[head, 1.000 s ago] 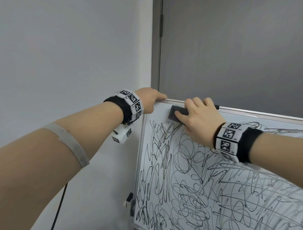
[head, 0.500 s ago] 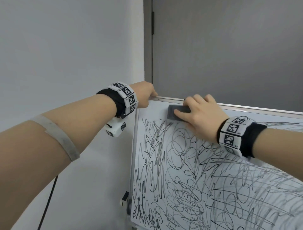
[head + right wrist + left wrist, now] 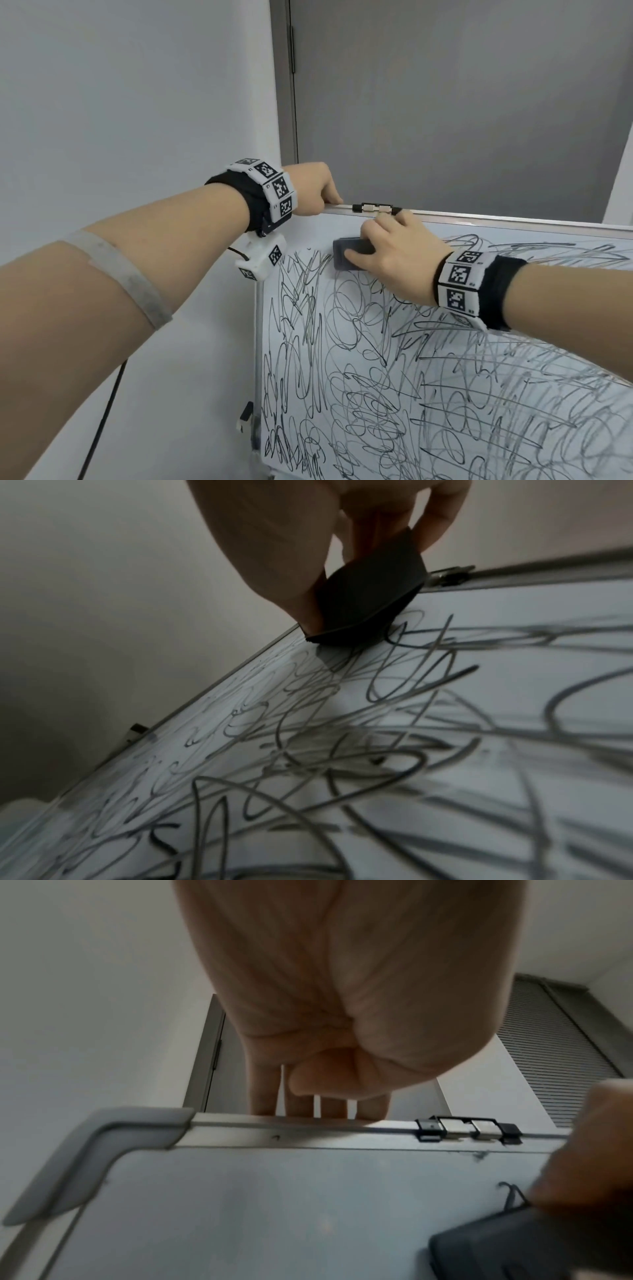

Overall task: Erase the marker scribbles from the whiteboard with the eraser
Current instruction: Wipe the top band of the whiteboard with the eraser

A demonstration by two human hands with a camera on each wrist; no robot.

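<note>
Nearest the person, black marker scribbles (image 3: 394,377) cover most of the whiteboard (image 3: 308,236), thick with loops and zigzags across its lower and middle face. Further up, the right hand (image 3: 394,253) grips a dark eraser (image 3: 349,255), fingers curled over its top and the thumb against its lower edge. The eraser's pad lies flat on the board at the upper fringe of the scribbles, near the top left corner. The strip of board above and to the left of it carries almost no ink. Beyond that, the left hand (image 3: 313,192) clasps the top frame (image 3: 308,1130) by the grey corner cap (image 3: 103,1150), its fingers hooked over the rail. A black and silver clip (image 3: 375,208) sits on the rail between the two hands. Behind stand a grey door (image 3: 445,102) and a white wall (image 3: 137,102).
</note>
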